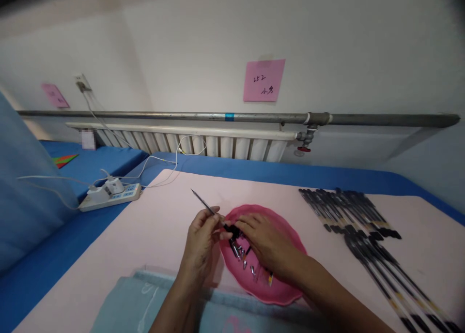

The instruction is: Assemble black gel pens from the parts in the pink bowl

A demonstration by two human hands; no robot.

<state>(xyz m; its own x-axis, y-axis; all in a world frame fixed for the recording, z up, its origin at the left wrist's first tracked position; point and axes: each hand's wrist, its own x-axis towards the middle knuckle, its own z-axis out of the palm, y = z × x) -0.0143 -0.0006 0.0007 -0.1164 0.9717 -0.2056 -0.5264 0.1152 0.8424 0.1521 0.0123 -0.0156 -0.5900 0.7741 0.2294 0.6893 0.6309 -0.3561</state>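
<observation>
My left hand [203, 234] pinches a slim pen [204, 203] between thumb and fingers, its bare pointed tip up and to the left. The pen's lower end reaches a dark cluster of black parts [233, 230] at the left rim of a pink scalloped basin [286, 294]. Over the basin, my right hand [263, 238] has its fingers curled down against these black parts; what its fingertips grip is hidden. Small shiny pen parts [244, 264] and short pieces with orange-yellow ends [271, 278] lie in the basin.
Rows of black-ended pens [345, 212] lie at the right, with more pens [392, 280] nearer me. A light blue cloth [123, 299] covers the front edge. At the left, a power strip [112, 197] trails white cables. A radiator [218, 146] and pipe [181, 115] run along the wall.
</observation>
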